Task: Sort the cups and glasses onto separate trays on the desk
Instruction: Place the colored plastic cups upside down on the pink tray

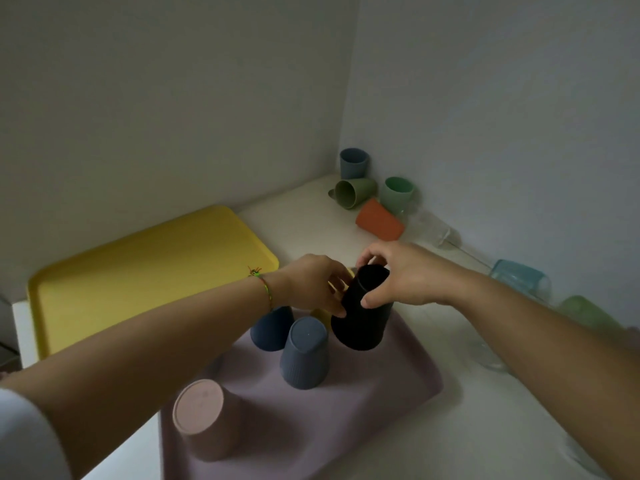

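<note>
At the centre of the frame, the left hand [311, 282] and the right hand [405, 275] both curl their fingers round a black cup [360, 317], tilted over the far edge of the mauve tray [381, 389]; whether it touches the tray is unclear. Blue-grey cups [304, 355] and a pink cup [207, 420] stand inverted nearer on it. Upper left, the yellow tray [138, 278] shows its broad flat face. Clear glasses [519, 277] along the right wall blur together, partly behind the right forearm

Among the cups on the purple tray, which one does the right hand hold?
The black cup, upside down at the far side of the purple tray. The right hand grips its top, and no other cup there is black.
</note>
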